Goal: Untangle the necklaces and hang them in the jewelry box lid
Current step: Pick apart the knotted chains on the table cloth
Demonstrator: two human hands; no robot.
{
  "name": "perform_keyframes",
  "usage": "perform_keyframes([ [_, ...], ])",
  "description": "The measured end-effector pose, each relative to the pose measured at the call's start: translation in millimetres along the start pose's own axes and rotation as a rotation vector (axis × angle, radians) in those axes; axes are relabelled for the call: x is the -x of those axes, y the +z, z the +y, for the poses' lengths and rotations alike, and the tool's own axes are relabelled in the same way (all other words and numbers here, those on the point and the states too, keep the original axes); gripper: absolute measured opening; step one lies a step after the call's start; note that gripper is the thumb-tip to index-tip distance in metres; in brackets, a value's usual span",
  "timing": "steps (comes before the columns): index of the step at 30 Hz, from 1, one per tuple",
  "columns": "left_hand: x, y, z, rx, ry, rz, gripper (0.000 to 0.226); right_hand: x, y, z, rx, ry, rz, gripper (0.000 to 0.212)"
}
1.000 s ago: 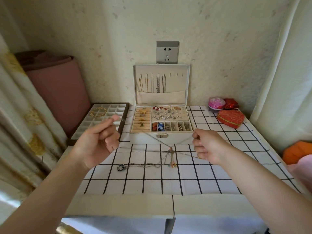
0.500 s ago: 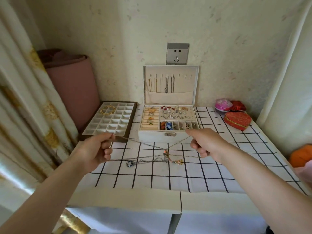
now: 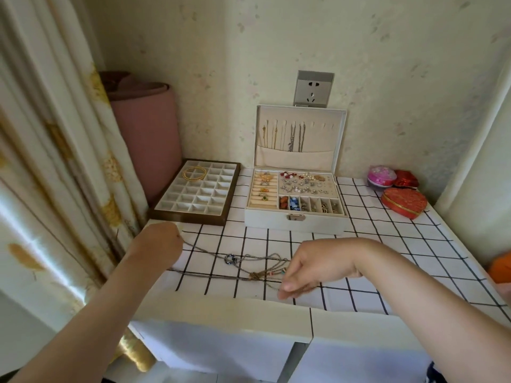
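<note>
The tangled necklaces [image 3: 255,276] lie on the checked table [image 3: 401,228] in front of the jewelry box [image 3: 296,225], their knot stretched between two hands. One strand is gripped in the closed left hand [image 3: 159,241], beyond the box's front left corner, and another is pinched between thumb and fingertips of the right hand [image 3: 312,268], nearer the box's front. If both are pulled outward, the knot is likely to be tightened or a fine chain snapped.
</note>
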State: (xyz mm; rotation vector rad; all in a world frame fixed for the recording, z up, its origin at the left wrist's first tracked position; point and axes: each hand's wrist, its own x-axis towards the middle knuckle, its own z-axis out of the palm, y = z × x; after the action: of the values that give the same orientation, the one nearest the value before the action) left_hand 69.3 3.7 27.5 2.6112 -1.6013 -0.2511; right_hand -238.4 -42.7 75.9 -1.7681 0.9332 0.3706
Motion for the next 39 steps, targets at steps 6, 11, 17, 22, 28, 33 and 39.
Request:
perform_keyframes([
  [6, 15.6, 8.6, 31.3, 0.042, 0.321, 0.149, 0.030, 1.5, 1.6, -3.4, 0.061, 0.010, 0.010, 0.027],
  [11, 29.4, 19.1, 74.3, 0.296, 0.563, -0.064, 0.018, -2.4, 4.9, -6.0, 0.066, -0.033, 0.125, 0.028],
  [17, 21.7, 20.1, 86.8, 0.155, 0.602, -0.104, 0.008, -13.8, 9.1, 0.7, 0.124, -0.090, 0.338, 0.017],
  [22, 17.1, 23.5, 93.5, -0.027, 0.563, -0.026, 0.013, -30.2, 10.0, 15.5, 0.380, -0.059, 0.549, 0.009],
  [28, 1.6, 21.7, 74.0, -0.336, 0.308, 0.123, 0.016, -32.5, 6.7, 14.3, 0.440, 0.003, 0.559, 0.009],
  [33, -1.2, 11.7, 63.2, -0.364, 0.103, 0.137, 0.009, -23.8, -3.5, 23.0, 0.524, 0.197, 0.551, 0.017],
  [39, 4.9, 20.4, 74.5, -0.063, 0.374, 0.331, 0.025, -25.4, -0.1, 28.1, 0.646, 0.149, 0.618, 0.030],
])
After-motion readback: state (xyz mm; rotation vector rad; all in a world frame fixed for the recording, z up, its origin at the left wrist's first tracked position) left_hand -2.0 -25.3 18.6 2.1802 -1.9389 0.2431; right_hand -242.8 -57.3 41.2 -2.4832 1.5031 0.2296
